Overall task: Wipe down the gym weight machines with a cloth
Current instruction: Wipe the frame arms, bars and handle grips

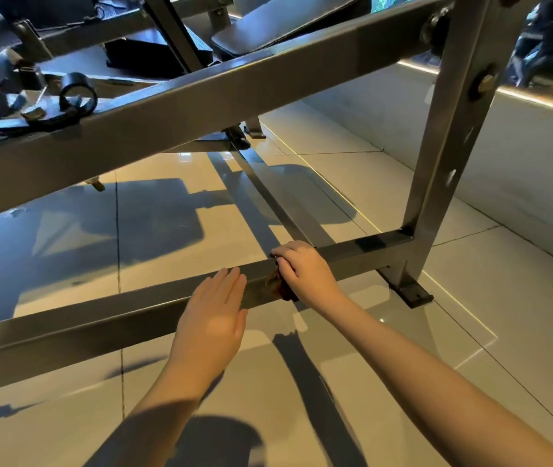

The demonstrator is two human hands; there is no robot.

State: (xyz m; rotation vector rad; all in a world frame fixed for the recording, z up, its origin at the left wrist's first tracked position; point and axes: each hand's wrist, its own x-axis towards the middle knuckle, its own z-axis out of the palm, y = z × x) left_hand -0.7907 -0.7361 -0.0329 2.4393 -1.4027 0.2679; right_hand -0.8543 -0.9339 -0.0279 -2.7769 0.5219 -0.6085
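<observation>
A grey steel weight machine frame fills the view. Its low horizontal bar (99, 321) runs from the lower left to an upright post (450, 136) on the right. My right hand (305, 271) grips a dark brown cloth (277, 286) and holds it against the top and near side of that bar. Most of the cloth is hidden under the hand. My left hand (214, 315) lies flat on the bar just left of the cloth, fingers straight and together.
A long diagonal beam (201, 99) crosses above the hands. A thinner rail (278, 200) runs back along the glossy tiled floor (470, 315). A black foot plate (415, 294) anchors the post. A padded bench (278, 25) stands behind, with a low white wall (521, 170) to the right.
</observation>
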